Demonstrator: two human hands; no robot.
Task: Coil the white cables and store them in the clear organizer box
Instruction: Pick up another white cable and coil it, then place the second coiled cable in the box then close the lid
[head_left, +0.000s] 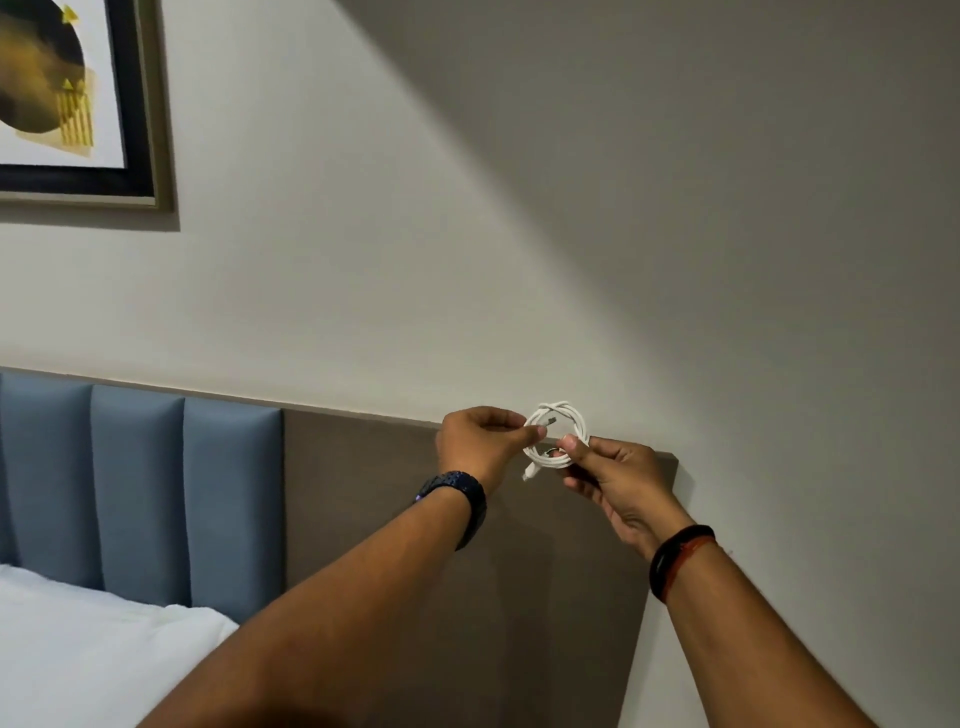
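A white cable (570, 415) is wound into a small round coil and held up in the air in front of the wall. My left hand (475, 441) pinches one connector end at the coil's left side. My right hand (615, 480) grips the coil's lower right part between thumb and fingers. A second plug end hangs down below the coil. The clear organizer box is not in view.
A brown wooden panel (363, 493) runs along the wall behind my hands, with blue padded headboard panels (140, 493) to its left. White bedding (78, 649) lies at the lower left. A framed picture (78, 104) hangs at the upper left.
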